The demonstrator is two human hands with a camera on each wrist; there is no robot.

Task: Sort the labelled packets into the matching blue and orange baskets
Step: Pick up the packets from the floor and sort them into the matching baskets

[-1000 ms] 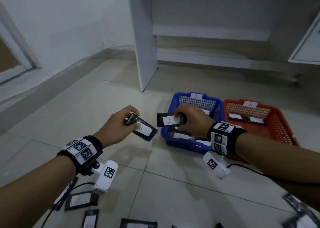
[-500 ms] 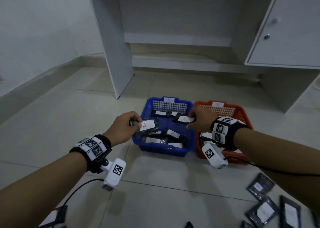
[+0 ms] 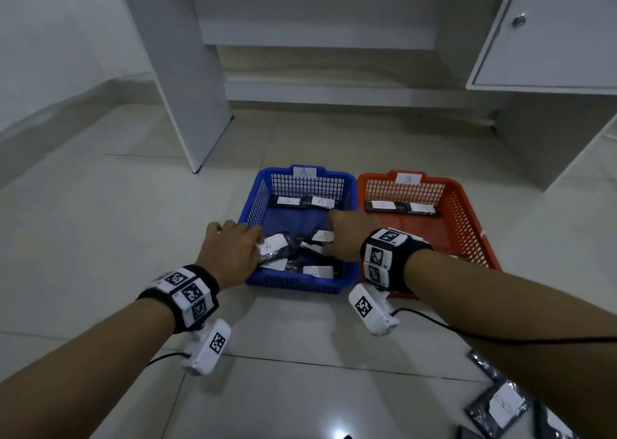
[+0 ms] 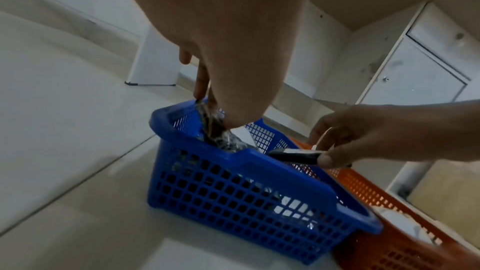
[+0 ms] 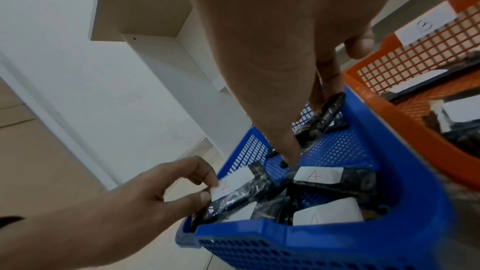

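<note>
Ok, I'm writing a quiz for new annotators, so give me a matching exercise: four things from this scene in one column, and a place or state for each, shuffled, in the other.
Things:
1. blue basket
2. orange basket
3. left hand
4. B packet

Places or states:
a. lies on the floor, lower right
b. tagged A
c. pinches an A packet at the blue basket's near-left corner
d. tagged B, right of the blue one

Pairs: 1-b, 2-d, 3-c, 4-a
</note>
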